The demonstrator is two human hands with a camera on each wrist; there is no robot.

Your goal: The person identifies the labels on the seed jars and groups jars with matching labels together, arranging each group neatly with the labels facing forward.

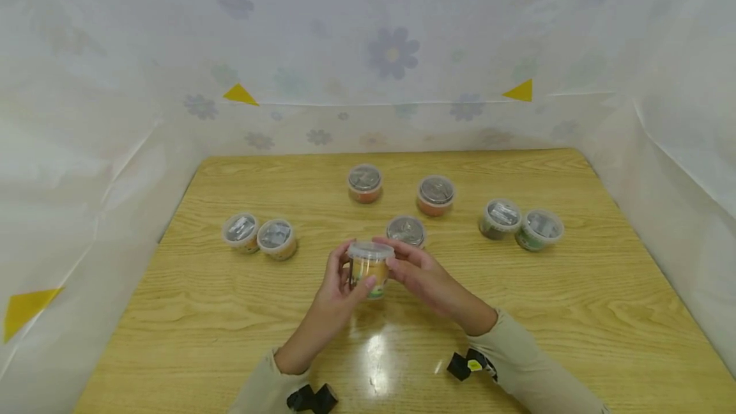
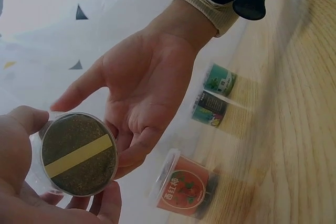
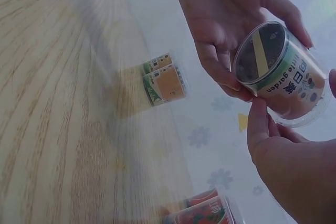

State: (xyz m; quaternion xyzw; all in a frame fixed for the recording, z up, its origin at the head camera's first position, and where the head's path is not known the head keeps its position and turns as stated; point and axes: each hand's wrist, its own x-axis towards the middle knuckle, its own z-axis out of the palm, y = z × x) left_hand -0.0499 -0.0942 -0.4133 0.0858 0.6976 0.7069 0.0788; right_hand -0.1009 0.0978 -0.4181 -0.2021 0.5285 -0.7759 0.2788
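Observation:
Above the table in front of me, both hands hold a lidded clear plastic cup (image 1: 369, 271) with an orange and green "little garden" label. My left hand (image 1: 333, 299) grips its left side, thumb across the front. At the upper right side, my right hand (image 1: 432, 281) holds the cup near its lid, thumb in front and fingers behind. In the right wrist view the cup (image 3: 289, 80) is tilted, its base showing dark contents and a pale yellow strip. Just behind the right hand sits another lidded cup (image 1: 406, 230), partly hidden; its label is red in the left wrist view.
Two red-labelled cups, one at back centre (image 1: 365, 184) and one further right (image 1: 436, 195), stand on the wooden table (image 1: 201, 337). An orange-labelled pair (image 1: 277, 239) is at left, a green and dark pair (image 1: 539, 230) at right. White flowered sheeting (image 1: 322, 37) surrounds the table.

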